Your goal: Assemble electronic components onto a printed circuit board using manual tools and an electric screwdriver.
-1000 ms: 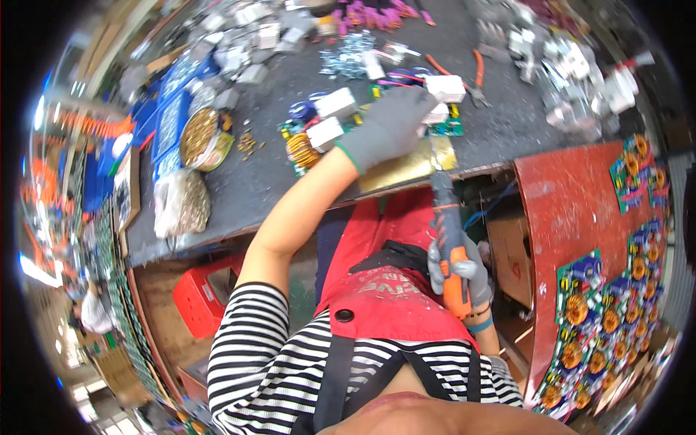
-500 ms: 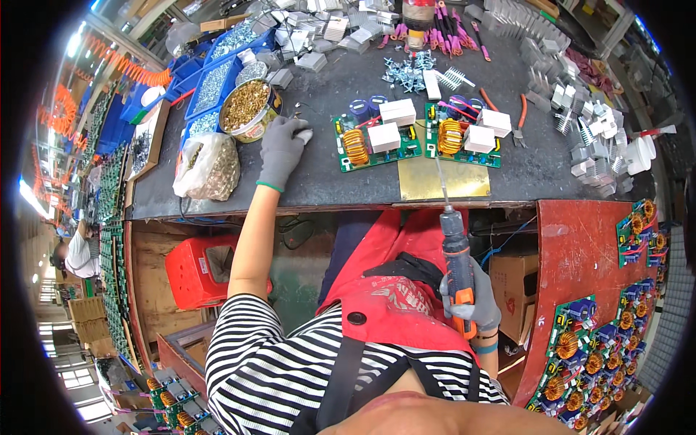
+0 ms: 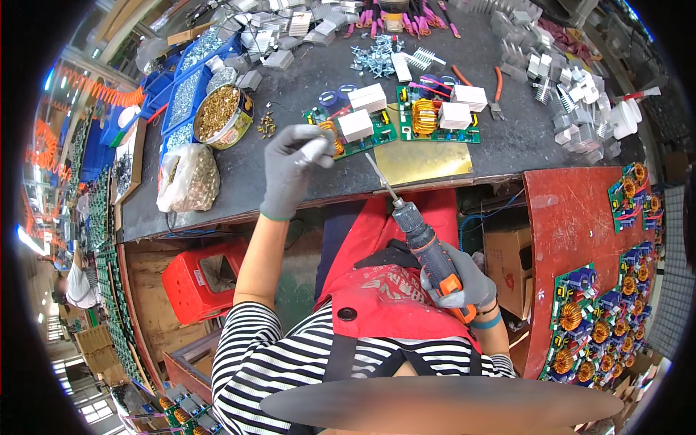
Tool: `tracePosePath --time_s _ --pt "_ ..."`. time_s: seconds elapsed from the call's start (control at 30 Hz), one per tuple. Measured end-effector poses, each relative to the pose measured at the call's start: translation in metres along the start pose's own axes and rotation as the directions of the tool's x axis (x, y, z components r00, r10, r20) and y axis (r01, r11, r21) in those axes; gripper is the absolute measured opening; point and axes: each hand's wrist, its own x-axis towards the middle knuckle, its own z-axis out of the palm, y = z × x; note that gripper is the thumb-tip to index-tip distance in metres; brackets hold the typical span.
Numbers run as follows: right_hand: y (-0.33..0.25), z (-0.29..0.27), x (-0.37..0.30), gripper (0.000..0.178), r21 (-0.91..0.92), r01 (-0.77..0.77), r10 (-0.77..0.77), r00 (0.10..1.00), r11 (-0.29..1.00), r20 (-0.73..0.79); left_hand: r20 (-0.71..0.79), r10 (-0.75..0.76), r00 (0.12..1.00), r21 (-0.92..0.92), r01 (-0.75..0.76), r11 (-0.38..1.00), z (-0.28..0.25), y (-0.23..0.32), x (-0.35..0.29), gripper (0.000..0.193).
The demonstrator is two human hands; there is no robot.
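My left hand point(image 3: 291, 170), in a grey glove, is raised over the table's front edge beside the left circuit board point(image 3: 378, 135). Its fingers are curled together; whatever they pinch is too small or hidden to make out. In my right hand point(image 3: 471, 281), also gloved, is an electric screwdriver point(image 3: 429, 250), its long bit slanting up and left toward a flat brass-coloured plate point(image 3: 424, 164). The right circuit board point(image 3: 435, 135) stands behind that plate. Both boards carry copper coils, blue capacitors and white blocks. A tub point(image 3: 236, 133) of brass-coloured screws and a small loose screw pile point(image 3: 267, 125) lie to the left.
Blue bins point(image 3: 168, 116) of silver screws and a plastic bag point(image 3: 190, 177) stand at the left. Pliers point(image 3: 497, 94), bolts point(image 3: 377, 56) and metal heat sinks point(image 3: 580, 109) lie farther back and right. More finished-looking boards point(image 3: 594, 326) cover a red panel point(image 3: 554, 217).
My left hand has come from beside the screw tub toward me and right, uncovering the loose screw pile. The screwdriver's tip has swung left, off the boards. The whole view has shifted somewhat.
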Motion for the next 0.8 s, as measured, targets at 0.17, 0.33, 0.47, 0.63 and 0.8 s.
tracePosePath --time_s 0.17,0.33,0.47,0.63,0.8 --pt "-0.009 -0.001 -0.009 0.093 0.091 -0.034 0.026 0.996 0.995 0.081 0.228 -0.143 0.963 -0.146 0.179 0.973 0.012 -0.008 -0.009 0.018" --pt "-0.003 -0.004 -0.015 0.092 0.027 -0.003 0.002 0.999 1.0 0.049 0.286 -0.172 0.943 -0.129 0.216 0.968 0.02 -0.013 -0.008 0.022" --pt "-0.002 -0.004 -0.015 0.096 0.076 -0.048 0.042 0.996 0.996 0.077 0.291 -0.22 0.931 -0.083 0.254 0.964 0.027 -0.008 -0.011 0.022" --pt "0.001 -0.008 -0.015 0.099 0.019 -0.038 0.036 0.996 0.999 0.083 0.318 -0.204 0.926 0.006 0.213 0.977 0.029 0.0 -0.012 0.019" --pt "-0.006 0.001 -0.022 0.099 -0.369 -0.033 0.023 0.999 0.929 -0.032 0.43 -0.364 0.826 0.353 0.217 0.91 0.03 0.031 0.004 0.014"
